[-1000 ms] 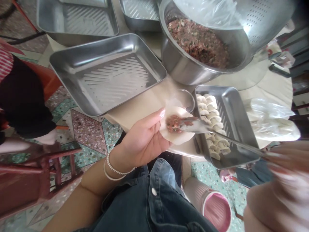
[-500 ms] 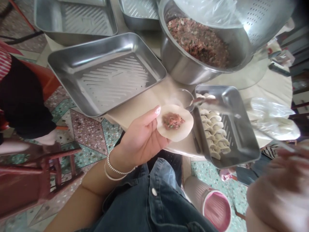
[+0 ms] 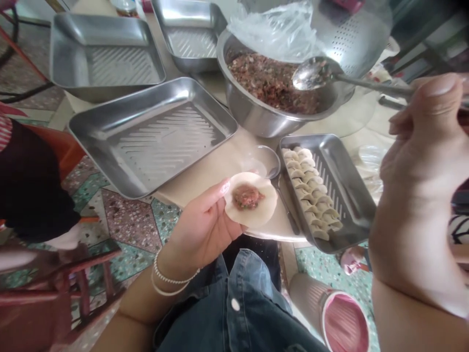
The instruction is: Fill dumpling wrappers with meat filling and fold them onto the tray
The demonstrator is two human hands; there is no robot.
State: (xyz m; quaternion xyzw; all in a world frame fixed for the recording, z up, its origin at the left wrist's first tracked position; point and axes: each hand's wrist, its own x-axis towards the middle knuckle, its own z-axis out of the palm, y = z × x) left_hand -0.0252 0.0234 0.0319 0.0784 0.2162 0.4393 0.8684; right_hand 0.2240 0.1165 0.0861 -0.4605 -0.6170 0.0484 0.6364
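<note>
My left hand [image 3: 207,225] holds a round dumpling wrapper [image 3: 267,205] flat on its fingers, the thumb on its edge. A lump of minced meat filling [image 3: 247,196] lies in the middle of the wrapper. At the right, my right hand [image 3: 428,127] grips the handle of a metal spoon [image 3: 311,76]. Bits of filling cling to the spoon's bowl, which hovers over the near right part of a steel bowl [image 3: 256,122] of meat filling [image 3: 267,78]. Folded dumplings [image 3: 311,188] sit in rows in a small steel tray [image 3: 351,210].
A large steel tray [image 3: 168,146] lies left of the bowl, with two more trays [image 3: 120,66] [image 3: 194,41] behind. A small clear dish [image 3: 266,161] stands beyond the wrapper. A plastic bag [image 3: 274,32] and a colander [image 3: 348,44] lean over the bowl. A pink-lined bin [image 3: 346,318] stands below.
My right hand has risen from the lower right, carrying the spoon up from near the wrapper to over the bowl. The wrapper stays in my left hand, with the filling on it.
</note>
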